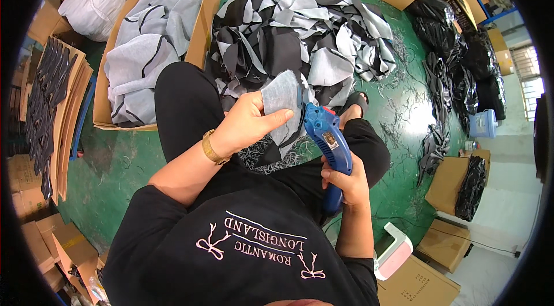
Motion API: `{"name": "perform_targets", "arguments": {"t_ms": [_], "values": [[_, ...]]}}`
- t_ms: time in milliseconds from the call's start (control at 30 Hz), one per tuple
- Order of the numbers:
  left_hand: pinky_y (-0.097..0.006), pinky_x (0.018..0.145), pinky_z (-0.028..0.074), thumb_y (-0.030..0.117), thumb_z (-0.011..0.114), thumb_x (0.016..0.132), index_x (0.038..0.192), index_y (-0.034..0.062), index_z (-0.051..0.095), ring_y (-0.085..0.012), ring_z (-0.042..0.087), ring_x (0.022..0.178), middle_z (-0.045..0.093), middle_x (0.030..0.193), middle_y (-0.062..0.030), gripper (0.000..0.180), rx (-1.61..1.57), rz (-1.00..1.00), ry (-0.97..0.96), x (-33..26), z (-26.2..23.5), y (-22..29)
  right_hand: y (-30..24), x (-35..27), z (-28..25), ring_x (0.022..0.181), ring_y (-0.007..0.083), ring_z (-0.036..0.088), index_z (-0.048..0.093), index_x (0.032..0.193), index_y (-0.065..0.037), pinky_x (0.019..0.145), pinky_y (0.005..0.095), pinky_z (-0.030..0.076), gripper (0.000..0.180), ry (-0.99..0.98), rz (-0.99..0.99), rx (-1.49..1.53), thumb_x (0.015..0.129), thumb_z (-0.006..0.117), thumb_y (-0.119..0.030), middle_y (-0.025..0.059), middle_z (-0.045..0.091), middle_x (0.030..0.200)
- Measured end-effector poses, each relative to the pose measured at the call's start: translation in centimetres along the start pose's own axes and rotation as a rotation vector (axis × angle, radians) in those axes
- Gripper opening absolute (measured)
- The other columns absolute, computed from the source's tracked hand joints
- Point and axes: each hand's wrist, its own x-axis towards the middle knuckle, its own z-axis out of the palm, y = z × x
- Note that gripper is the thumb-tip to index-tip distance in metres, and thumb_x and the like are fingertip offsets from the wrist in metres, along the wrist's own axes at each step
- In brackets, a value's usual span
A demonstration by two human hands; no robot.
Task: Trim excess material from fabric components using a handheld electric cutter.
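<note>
My left hand [248, 123], below a gold wristwatch, pinches a piece of light grey and black fabric [281, 101] between thumb and fingers. Wrapped round the handle of blue electric scissors [330, 143] is my right hand [350, 180]. The head of the scissors is at the right edge of the fabric piece; its blade is hard to make out there. Just beyond my hands, a heap of grey and black fabric pieces [280, 46] lies on the floor. Thin trimmings [291, 153] are scattered beneath the held piece.
To the left stands an open cardboard box [203, 20] filled with grey cloth [144, 58]. More trimmings litter the green floor [398, 156]. Black plastic bags [482, 55], a blue bucket [483, 124] and cartons [443, 245] line the right side. White sacks [92, 8] rest at far left.
</note>
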Motion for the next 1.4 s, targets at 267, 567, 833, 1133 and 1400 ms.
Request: {"name": "perform_targets", "arguments": {"t_ms": [267, 567, 833, 1133, 1400], "values": [[-0.026, 0.083, 0.047, 0.006, 0.063, 0.089, 0.115, 0.0, 0.059, -0.007, 0.058, 0.093, 0.065, 0.105, -0.0017, 0.027, -0.196, 0.007, -0.032, -0.2, 1.9, 0.3, -1.8, 2.7, 1.0, 0.065, 0.0115, 0.057, 0.058, 0.1, 0.002, 0.058, 0.0249, 0.048, 0.038, 0.103, -0.173, 0.09, 0.07, 0.077, -0.009, 0.0038, 0.06, 0.08], [-0.027, 0.081, 0.05, 0.015, 0.064, 0.09, 0.114, 0.0001, 0.059, -0.01, 0.062, 0.09, 0.065, 0.105, -0.004, 0.029, -0.487, -0.173, -0.066, 0.5, 2.0, -0.6, -1.9, 5.0, 3.2, 0.066, 0.0102, 0.055, 0.058, 0.09, 0.0, 0.061, 0.0239, 0.046, 0.031, 0.177, -0.295, -0.244, 0.066, 0.077, -0.007, 0.0017, 0.057, 0.077], [-0.029, 0.082, 0.051, 0.013, 0.066, 0.087, 0.115, 0.0021, 0.06, -0.0124, 0.063, 0.092, 0.066, 0.105, -0.0036, 0.03, -0.595, -0.143, 0.005, 2.4, 0.9, 0.3, 1.4, 2.8, -1.8, 0.058, 0.0174, 0.055, 0.054, 0.092, 0.003, 0.054, 0.0288, 0.046, 0.039, -0.159, -0.13, 0.357, 0.066, 0.074, -0.017, 0.0067, 0.054, 0.067], [-0.027, 0.082, 0.051, 0.015, 0.066, 0.088, 0.111, 0.0006, 0.062, -0.0118, 0.063, 0.089, 0.067, 0.102, -0.0042, 0.027, -0.603, -0.186, -0.074, 3.1, 0.2, 0.8, 3.9, 1.3, -3.5, 0.051, 0.0187, 0.053, 0.056, 0.088, 0.003, 0.048, 0.0286, 0.044, 0.037, -0.361, 0.131, 0.329, 0.059, 0.074, -0.012, 0.0082, 0.054, 0.063], [-0.027, 0.079, 0.051, 0.016, 0.067, 0.087, 0.109, 0.0019, 0.063, -0.0107, 0.063, 0.085, 0.067, 0.099, -0.0032, 0.026, -0.625, -0.206, -0.096, 2.8, 0.8, 0.8, 4.3, 1.2, -3.0, 0.051, 0.0191, 0.054, 0.058, 0.089, 0.004, 0.048, 0.0287, 0.045, 0.038, -0.366, 0.145, 0.343, 0.058, 0.075, -0.011, 0.0086, 0.054, 0.064]]}}
